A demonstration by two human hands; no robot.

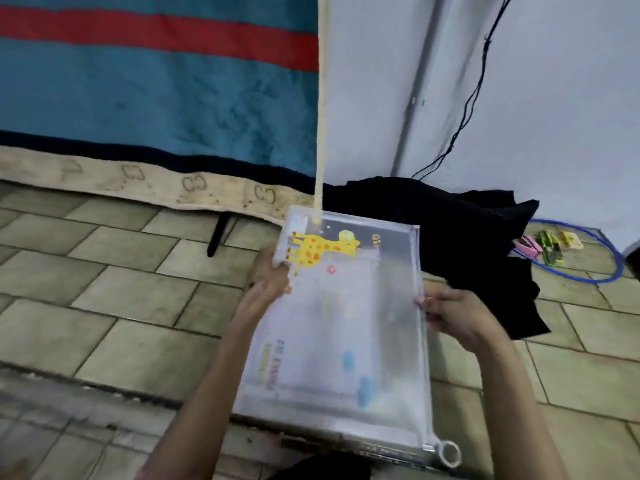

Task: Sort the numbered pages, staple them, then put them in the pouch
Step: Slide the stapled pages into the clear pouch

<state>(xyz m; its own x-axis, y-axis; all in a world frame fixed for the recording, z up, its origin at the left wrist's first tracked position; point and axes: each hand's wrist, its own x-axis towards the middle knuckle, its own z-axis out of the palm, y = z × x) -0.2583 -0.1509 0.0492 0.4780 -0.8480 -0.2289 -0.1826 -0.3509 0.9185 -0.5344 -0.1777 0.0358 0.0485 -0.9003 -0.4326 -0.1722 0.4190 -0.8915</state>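
Up off the tiled floor [145,344], the translucent pouch [339,327] is held between both hands. The left hand [268,285] grips its left edge near the printed giraffe [322,249]; the right hand [450,315] pinches the zipper edge. Coloured lettering low on the pouch is too blurred to read, as is whatever lies inside. A ring pull [449,452] hangs at its near corner.
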